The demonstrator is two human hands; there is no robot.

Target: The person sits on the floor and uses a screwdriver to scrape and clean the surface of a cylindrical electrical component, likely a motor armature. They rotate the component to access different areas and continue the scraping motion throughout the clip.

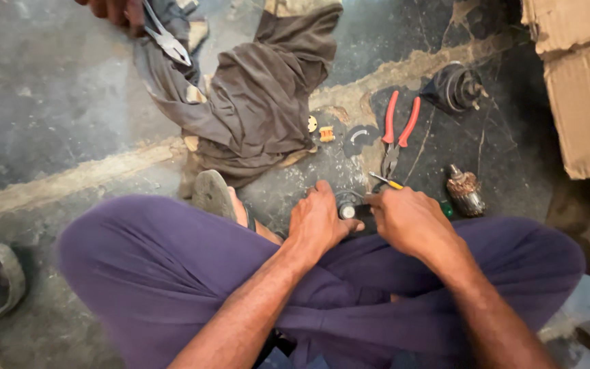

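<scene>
Dark, cracked floor (56, 102) spreads under a seated person in purple trousers. Their left hand (319, 222) is clamped around a small metal part (347, 208) just above the lap, while the right hand (411, 219) pinches a yellow-handled screwdriver (385, 181) against it. Red-handled pliers (399, 130) and a copper-wound armature (464, 190) lie near.

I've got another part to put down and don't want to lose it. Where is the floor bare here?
Bare floor lies left of the grey cloth, above the purple-trousered knee. It is crowded ahead of both hands: red-handled pliers, wound armature, black motor housing.
</scene>
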